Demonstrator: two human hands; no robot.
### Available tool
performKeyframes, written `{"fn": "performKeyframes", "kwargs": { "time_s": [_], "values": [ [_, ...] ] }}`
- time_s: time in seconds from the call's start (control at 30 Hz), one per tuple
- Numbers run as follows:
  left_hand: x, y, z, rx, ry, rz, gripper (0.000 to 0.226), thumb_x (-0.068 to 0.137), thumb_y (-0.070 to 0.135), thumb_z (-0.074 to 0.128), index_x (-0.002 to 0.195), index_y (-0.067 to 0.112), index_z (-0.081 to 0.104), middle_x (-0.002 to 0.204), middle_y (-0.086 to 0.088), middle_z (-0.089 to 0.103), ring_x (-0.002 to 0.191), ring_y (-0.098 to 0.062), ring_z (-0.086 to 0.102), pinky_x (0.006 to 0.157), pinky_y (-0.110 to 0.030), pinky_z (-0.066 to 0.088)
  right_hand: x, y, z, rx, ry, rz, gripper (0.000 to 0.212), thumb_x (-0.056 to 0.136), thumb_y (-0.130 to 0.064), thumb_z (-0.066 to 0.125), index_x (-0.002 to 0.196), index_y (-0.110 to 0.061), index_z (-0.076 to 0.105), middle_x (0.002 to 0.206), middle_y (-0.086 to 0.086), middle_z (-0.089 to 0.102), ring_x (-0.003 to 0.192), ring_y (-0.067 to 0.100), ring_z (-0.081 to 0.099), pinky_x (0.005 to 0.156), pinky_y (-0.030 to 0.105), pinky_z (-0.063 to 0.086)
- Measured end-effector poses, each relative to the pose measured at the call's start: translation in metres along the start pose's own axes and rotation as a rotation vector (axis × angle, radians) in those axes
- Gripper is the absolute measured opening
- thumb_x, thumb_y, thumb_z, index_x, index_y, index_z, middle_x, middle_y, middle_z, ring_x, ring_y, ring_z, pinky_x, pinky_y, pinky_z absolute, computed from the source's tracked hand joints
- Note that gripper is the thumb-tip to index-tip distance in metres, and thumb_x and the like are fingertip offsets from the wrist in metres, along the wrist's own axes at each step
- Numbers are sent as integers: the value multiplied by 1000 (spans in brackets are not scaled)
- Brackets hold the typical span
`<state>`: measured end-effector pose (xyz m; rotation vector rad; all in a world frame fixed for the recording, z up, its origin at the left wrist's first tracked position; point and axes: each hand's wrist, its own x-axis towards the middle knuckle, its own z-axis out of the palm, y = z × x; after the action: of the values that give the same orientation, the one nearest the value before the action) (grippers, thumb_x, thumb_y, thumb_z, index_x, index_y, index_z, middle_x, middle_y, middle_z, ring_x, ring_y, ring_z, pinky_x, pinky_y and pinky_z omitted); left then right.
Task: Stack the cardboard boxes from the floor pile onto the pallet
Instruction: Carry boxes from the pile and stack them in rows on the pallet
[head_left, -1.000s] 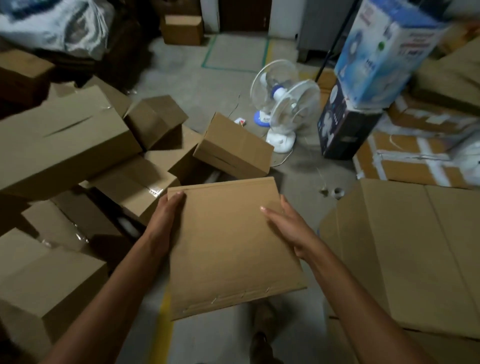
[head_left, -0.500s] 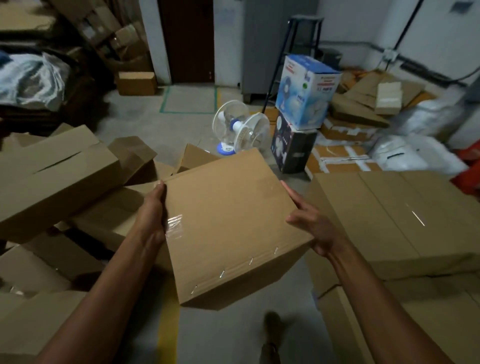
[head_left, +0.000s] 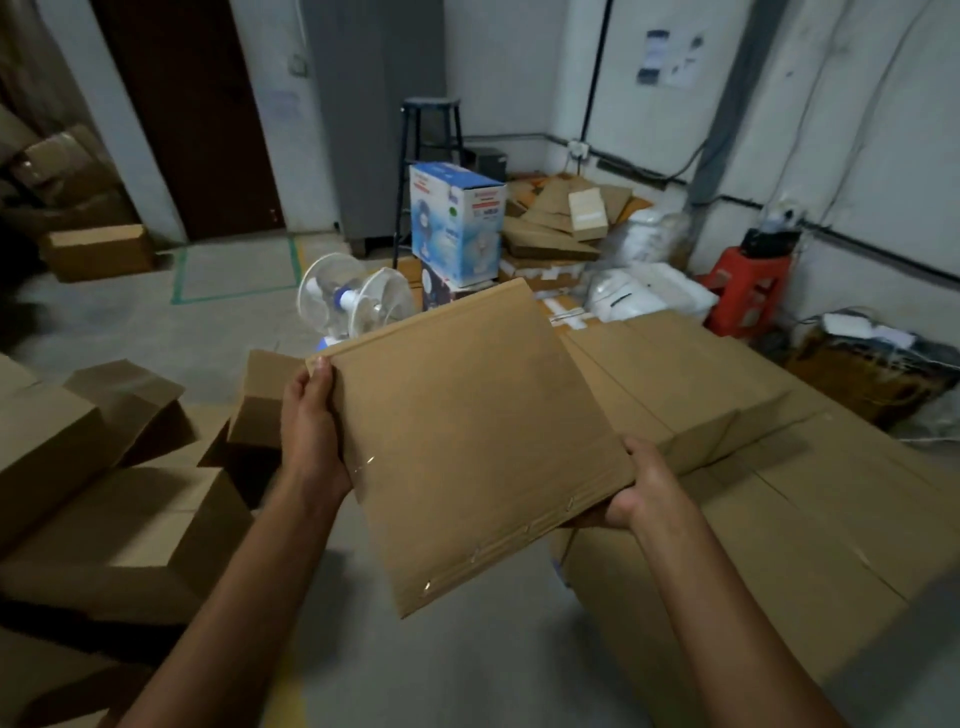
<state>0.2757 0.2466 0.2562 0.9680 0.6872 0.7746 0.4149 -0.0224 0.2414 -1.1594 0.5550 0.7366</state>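
Observation:
I hold a plain brown cardboard box (head_left: 467, 431) in front of me, its stapled edge toward me. My left hand (head_left: 311, 431) grips its left side, thumb on top. My right hand (head_left: 639, 488) holds its near right corner from beneath. The box hangs over the gap between the floor pile (head_left: 119, 499) on my left and the layer of large cardboard boxes (head_left: 779, 499) stacked low on my right. The pallet itself is hidden under that layer.
Two white table fans (head_left: 353, 301) stand on the floor behind the held box. A blue fan carton (head_left: 457, 223) sits on a dark carton, with a stool (head_left: 431, 140) behind. A red stool (head_left: 748, 286) and white bags (head_left: 644, 296) lie at the right wall.
The box has risen and swung right toward the low stack. My right hand has slid from its side to under the near right corner. My view has lifted to the back wall.

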Motion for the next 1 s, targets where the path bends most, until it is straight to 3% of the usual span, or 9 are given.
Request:
{"fn": "performKeyframes", "kwargs": {
  "time_s": [0.07, 0.23, 0.43, 0.53, 0.63, 0.73, 0.8, 0.87, 1.0],
  "values": [
    [-30, -1, 21, -3, -34, 27, 28, 101, 40, 54, 122, 22, 56, 106, -2, 65, 94, -18, 62, 77, -35, 54, -18, -3, -27, 100, -45, -47, 40, 98, -33, 40, 90, -10, 72, 97, 18, 75, 99, 40, 65, 85, 64, 47],
    [-106, -22, 63, -61, -194, 28, 13, 103, 37, 50, 109, 26, 53, 98, 1, 64, 84, -15, 63, 72, -35, 55, -71, 5, -103, 381, -110, -284, 44, 96, -33, 38, 82, -11, 73, 96, 17, 74, 94, 36, 66, 99, 53, 47],
    [-215, -45, 103, -53, -371, -90, 66, 81, 72, 58, 124, 22, 67, 126, -14, 68, 117, -33, 64, 101, -54, 49, -154, 17, -222, 566, -18, -495, 41, 96, -42, 46, 83, -17, 76, 92, 12, 76, 91, 32, 67, 91, 45, 53],
    [-264, -66, 118, 242, -340, 163, 41, 89, 60, 59, 106, 22, 62, 119, -17, 65, 109, -29, 61, 99, -51, 48, -193, 16, -281, 581, 68, -553, 36, 95, -42, 48, 77, -20, 70, 83, 7, 73, 79, 26, 67, 81, 37, 54],
    [-318, -85, 132, 479, -448, 512, 29, 98, 51, 47, 84, 27, 57, 84, -7, 61, 81, -22, 59, 74, -45, 49, -225, 10, -338, 593, 169, -606, 37, 97, -40, 41, 73, -21, 63, 69, 5, 67, 65, 22, 63, 69, 30, 51],
    [-357, -89, 156, 604, -697, 664, 24, 105, 39, 42, 96, 31, 63, 84, 0, 63, 73, -19, 62, 58, -30, 50, -250, 1, -395, 605, 223, -653, 36, 97, -35, 38, 72, -21, 60, 65, 3, 63, 62, 22, 60, 64, 30, 48],
    [-389, -82, 183, 665, -878, 525, 25, 107, 38, 37, 106, 35, 63, 107, -7, 66, 79, -16, 66, 65, -27, 53, -264, -8, -431, 600, 237, -685, 40, 97, -32, 36, 62, -22, 54, 56, -1, 59, 50, 18, 58, 59, 27, 44],
    [-416, -76, 216, 678, -1037, 249, 30, 105, 49, 33, 104, 42, 61, 129, -6, 60, 107, -18, 60, 89, -37, 48, -275, -16, -462, 581, 243, -715, 40, 94, -29, 37, 56, -22, 47, 53, -2, 54, 47, 18, 53, 58, 26, 42],
    [-451, -110, 293, 752, -1175, -85, 39, 103, 58, 28, 116, 35, 56, 116, 1, 60, 98, -12, 54, 86, -32, 41, -267, -30, -514, 528, 289, -734, 32, 90, -31, 41, 58, -25, 43, 56, -3, 50, 52, 17, 49, 56, 26, 40]
  ]
}}
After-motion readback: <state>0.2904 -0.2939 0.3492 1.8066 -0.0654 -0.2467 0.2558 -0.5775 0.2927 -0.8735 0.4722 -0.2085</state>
